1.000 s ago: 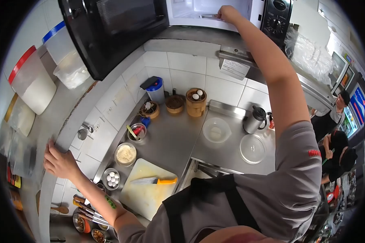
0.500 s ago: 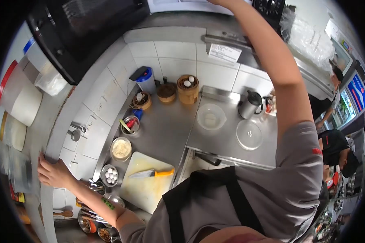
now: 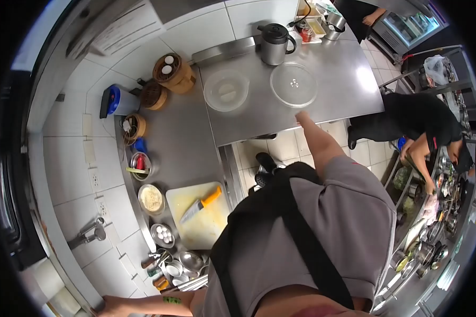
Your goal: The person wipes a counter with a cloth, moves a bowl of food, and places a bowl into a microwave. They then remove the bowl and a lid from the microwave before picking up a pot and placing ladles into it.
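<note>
My right hand (image 3: 301,118) reaches to the front edge of the steel counter, just below a round clear glass plate (image 3: 282,95) with small white bits at its middle. Its fingers are foreshortened and hard to make out. A translucent plastic bowl (image 3: 217,103) sits left of the plate, and a steel thermos jug (image 3: 274,48) stands behind it. My left hand (image 3: 110,306) is at the bottom left, against the shelf edge, its fingers mostly hidden. Between my arms, a knife with an orange handle (image 3: 211,196) lies on a white cutting board (image 3: 198,232).
Bowls with yellowish crumbs (image 3: 152,199) and white eggs (image 3: 164,235) line the wall side. Bamboo steamers (image 3: 181,79) stand in the back corner, one topped with two eggs. At the right a co-worker in black (image 3: 407,116) bends over a rack of pans.
The view has turned to the right and down. My right hand has come down from the raised shelf or appliance to the counter's edge. The left hand remains by the shelf edge.
</note>
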